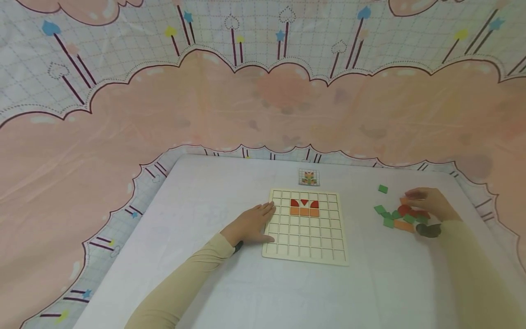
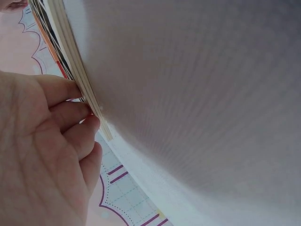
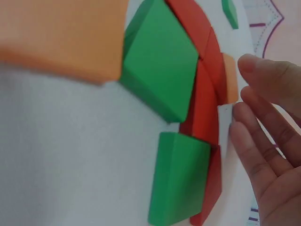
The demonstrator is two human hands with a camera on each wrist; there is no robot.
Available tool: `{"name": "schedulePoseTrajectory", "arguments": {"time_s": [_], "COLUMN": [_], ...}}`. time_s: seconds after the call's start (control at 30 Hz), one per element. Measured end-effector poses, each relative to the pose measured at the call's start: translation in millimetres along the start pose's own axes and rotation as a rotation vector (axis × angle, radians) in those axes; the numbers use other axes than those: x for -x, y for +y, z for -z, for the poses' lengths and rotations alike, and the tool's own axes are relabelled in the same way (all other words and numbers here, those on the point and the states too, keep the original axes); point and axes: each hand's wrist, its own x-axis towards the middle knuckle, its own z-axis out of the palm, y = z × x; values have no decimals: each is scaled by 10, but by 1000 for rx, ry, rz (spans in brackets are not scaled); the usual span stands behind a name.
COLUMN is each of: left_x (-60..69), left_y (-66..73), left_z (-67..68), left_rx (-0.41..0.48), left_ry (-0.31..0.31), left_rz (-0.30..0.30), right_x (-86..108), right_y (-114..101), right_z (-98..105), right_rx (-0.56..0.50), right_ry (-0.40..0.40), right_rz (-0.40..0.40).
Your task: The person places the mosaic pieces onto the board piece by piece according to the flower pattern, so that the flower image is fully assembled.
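Note:
A pale wooden grid board (image 1: 304, 237) lies on the table, with red pieces (image 1: 314, 204) in one row and a row of orange squares (image 1: 304, 212) below them. My left hand (image 1: 250, 224) rests on the board's left edge, its fingertips touching the board's side (image 2: 77, 61) in the left wrist view. At the right, my right hand (image 1: 429, 201) is over the far side of a loose pile of red pieces (image 3: 204, 103), green pieces (image 3: 162, 61) and orange pieces (image 1: 404, 225). Its thumb and fingers are apart beside an orange piece (image 3: 229, 77); contact is unclear.
Behind the board lies a small pattern card (image 1: 309, 177) with a coloured figure on a grid. A lone green piece (image 1: 383, 188) sits beyond the pile. The white tabletop (image 1: 222, 183) ends at a patterned pink cloth (image 1: 230, 119) that hangs behind.

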Motion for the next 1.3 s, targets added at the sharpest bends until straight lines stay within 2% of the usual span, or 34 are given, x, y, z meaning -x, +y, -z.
{"name": "schedulePoseTrajectory", "arguments": {"time_s": [0.17,0.33,0.53,0.83,1.0,1.07,1.3], "left_x": [-6,-14,-16,-6,-6,-9,-20], "left_y": [0,4,7,11,10,10,9], "left_z": [3,4,7,13,-1,-6,-7], "left_rx": [2,3,-7,3,-1,-3,-12], "left_ry": [-7,-14,-20,-17,-17,-17,-20], "left_rz": [2,8,11,12,19,18,16], "right_x": [-11,-47,-111,-99,-117,-128,-138], "right_y": [-14,19,72,41,41,54,78], "right_z": [33,54,59,33,50,54,50], "right_rx": [54,46,69,-44,49,64,-14], "right_ry": [-22,-41,-48,-66,-65,-70,-91], "right_rz": [30,47,29,26,58,44,-27]}}
